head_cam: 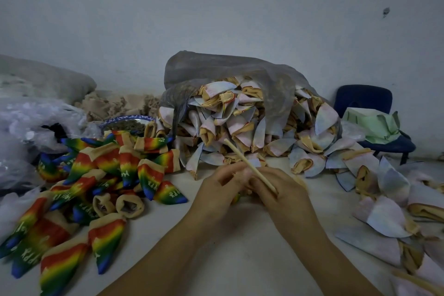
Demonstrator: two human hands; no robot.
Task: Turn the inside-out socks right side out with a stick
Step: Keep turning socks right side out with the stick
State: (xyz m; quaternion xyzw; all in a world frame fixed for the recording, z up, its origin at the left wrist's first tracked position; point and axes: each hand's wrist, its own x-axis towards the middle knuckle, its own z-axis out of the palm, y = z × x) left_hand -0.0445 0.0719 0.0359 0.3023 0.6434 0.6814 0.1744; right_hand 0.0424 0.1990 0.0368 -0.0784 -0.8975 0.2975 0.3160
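Rainbow socks (103, 175) heaped at 9 o'clock. Left hand (216, 190) pinches sock (240, 172), mostly hidden between hands. Right hand (286, 192) grips stick (242, 158), nearer hand to it; long axis toward 11 o'clock. Inside-out pile (240, 122) at 12 to 2 o'clock on worktop (240, 259).

The only writing that can be read is white lettering on the rainbow socks (108, 166), heaped to the left of the fingers (231, 172) of the left hand (221, 190). It appears to spell "Happy" and mostly shows upside down or sideways. On the nearest sock (171, 193), just left of those fingers, only "ppy" shows. On the second sock (151, 181), one step farther left, "appy" runs across the green and blue bands. On the far sock (26, 247), well left of the fingers and nearer the person, the same word is blurred. Marks on the blue rim of the plate (129, 118), beyond the heap, are too blurred to read.
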